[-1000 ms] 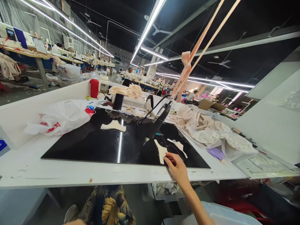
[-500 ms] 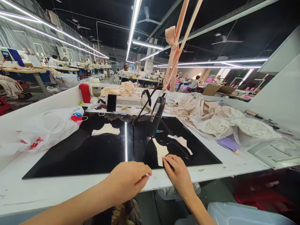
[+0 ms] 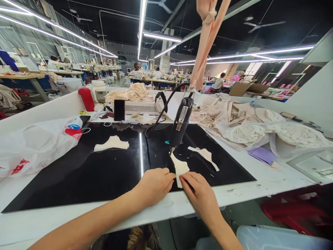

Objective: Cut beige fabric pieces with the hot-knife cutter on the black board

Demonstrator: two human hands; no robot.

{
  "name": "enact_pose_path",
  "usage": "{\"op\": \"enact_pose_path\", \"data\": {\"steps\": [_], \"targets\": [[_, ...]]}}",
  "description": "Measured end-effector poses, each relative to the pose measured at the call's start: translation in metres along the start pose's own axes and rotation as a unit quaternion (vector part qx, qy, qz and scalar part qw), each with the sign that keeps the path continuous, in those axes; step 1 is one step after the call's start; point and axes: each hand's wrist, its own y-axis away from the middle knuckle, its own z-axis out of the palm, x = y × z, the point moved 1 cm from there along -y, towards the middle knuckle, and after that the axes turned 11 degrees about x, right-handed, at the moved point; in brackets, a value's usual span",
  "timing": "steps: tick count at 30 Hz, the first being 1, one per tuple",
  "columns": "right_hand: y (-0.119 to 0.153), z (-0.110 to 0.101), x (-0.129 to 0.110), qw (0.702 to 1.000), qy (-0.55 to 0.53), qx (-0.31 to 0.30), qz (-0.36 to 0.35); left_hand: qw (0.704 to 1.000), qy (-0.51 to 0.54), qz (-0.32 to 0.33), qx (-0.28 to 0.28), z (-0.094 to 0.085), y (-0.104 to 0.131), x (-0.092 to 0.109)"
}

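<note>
A cream cut fabric piece (image 3: 180,167) lies on the black board (image 3: 104,180) between my two hands. My left hand (image 3: 156,184) is closed, its fingertips pinching at the left edge of the piece. From the other side, my right hand (image 3: 201,190) has thumb and fingers closed on the lower right edge. Above the piece hangs a black corded hand tool (image 3: 181,121), tilted, its narrow tip at the upper end of the fabric. A second cream piece (image 3: 111,143) rests to the left, and a thin curved one (image 3: 205,156) to the right.
Peach straps (image 3: 204,52) hold the tool from above. A white plastic bag (image 3: 44,142) covers the left side. Pale bras (image 3: 249,128) are heaped on the right beside a purple cloth (image 3: 262,155). A phone (image 3: 119,110) and a red object (image 3: 86,99) stand at the back.
My left hand has moved right and forward to the fabric piece. The tool tip now meets the top of that piece. My right hand stays at its edge, and the view has shifted slightly.
</note>
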Motion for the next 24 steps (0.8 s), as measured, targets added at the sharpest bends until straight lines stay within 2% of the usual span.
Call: {"op": "enact_pose_path", "data": {"steps": [6,12,18,24], "targets": [[0.003,-0.003,0.002,1.000,0.022,0.014,0.003,1.000,0.004,0.007,0.014,0.002,0.002,0.000],[-0.002,-0.008,-0.001,0.999,0.040,-0.004,-0.007,1.000,-0.020,0.018,0.016,0.004,0.002,0.001],[-0.010,-0.018,-0.004,0.997,0.041,-0.040,-0.045,0.998,-0.041,0.047,0.033,0.007,0.002,0.002],[-0.014,-0.022,-0.003,0.991,0.054,-0.070,-0.097,0.999,-0.021,0.032,0.032,0.007,0.000,0.002]]}}
